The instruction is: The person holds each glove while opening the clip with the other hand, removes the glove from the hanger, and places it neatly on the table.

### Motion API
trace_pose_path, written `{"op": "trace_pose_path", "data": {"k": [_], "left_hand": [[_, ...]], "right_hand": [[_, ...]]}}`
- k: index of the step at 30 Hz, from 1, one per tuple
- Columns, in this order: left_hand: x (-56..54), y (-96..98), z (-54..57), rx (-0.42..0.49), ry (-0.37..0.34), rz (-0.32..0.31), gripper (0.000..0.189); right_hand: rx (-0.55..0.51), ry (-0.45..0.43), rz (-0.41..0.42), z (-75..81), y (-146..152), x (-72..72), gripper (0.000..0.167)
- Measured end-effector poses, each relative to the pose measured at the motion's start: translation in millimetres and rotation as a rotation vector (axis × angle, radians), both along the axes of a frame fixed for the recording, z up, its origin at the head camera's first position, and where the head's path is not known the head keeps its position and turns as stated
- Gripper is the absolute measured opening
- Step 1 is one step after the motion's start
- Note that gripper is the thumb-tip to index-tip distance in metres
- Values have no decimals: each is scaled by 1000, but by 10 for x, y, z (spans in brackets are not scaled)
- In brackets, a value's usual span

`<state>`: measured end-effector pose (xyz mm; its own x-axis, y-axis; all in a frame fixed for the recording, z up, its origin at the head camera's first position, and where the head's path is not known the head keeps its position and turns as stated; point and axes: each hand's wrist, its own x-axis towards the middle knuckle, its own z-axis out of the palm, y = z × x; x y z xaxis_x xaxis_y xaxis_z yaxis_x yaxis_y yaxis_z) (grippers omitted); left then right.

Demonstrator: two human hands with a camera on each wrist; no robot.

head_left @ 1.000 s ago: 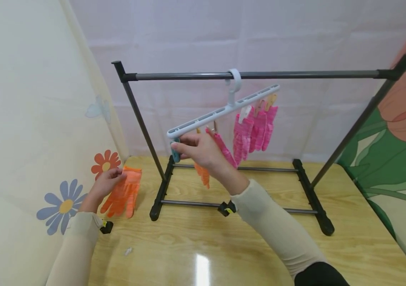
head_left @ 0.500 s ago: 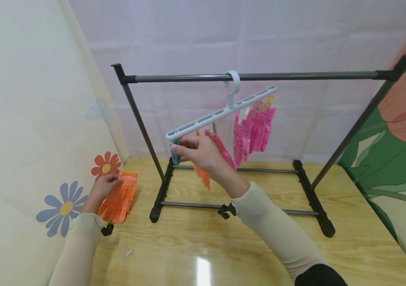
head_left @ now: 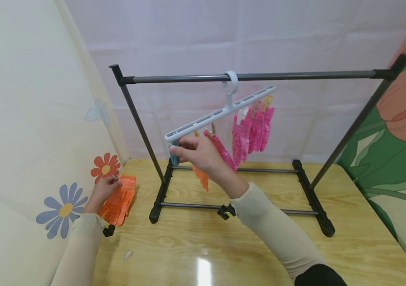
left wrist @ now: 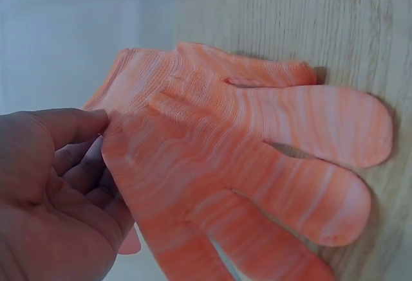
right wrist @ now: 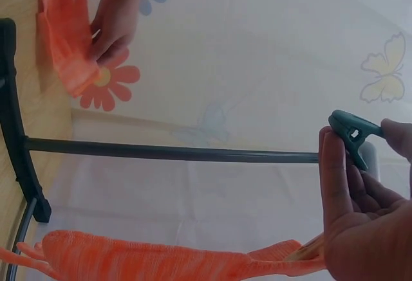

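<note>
My left hand (head_left: 102, 192) pinches an orange striped glove (head_left: 122, 198) by its cuff, low over the left side of the table. In the left wrist view the glove (left wrist: 206, 126) spreads out with its fingers pointing right. Between thumb and fingers, my right hand (head_left: 204, 153) holds a teal clothespin (head_left: 174, 155) just under the lower left end of a pale blue hanger (head_left: 203, 121). The right wrist view shows this clothespin (right wrist: 354, 133) from the side. Behind the right hand, a second orange glove (head_left: 201, 178) and a pink glove (head_left: 226, 154) hang from the hanger.
A dark metal rack (head_left: 310, 75) carries the tilted hanger by its hook. Clothespins hold more pink gloves (head_left: 241, 137) on the hanger's right half. The rack's base bars (head_left: 188, 205) stand on the wooden table (head_left: 174, 250). A small whitish scrap (head_left: 128, 254) lies near the front left.
The left hand has lowered the orange glove and drawn it slightly left. The right hand keeps its grip on the clothespin at the hanger's end, almost unmoved.
</note>
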<state>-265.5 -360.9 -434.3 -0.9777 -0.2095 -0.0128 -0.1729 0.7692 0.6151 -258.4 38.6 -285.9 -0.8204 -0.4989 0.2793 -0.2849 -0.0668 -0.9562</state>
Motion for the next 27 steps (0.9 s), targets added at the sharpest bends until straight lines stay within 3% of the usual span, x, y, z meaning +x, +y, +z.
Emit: {"op": "trace_pose_path", "data": {"k": [8,15,27], "left_hand": [[-26,-9,-20,-23,-28,69,43],[13,60,5,-75,-109,105,48],[-12,396,172,-157,-32,-48,41]], "right_hand": [[1,17,14,-1,26,-6,28],[-4,16,6,6,18,5,28],[-1,11,6,-17,16,9,30]]}}
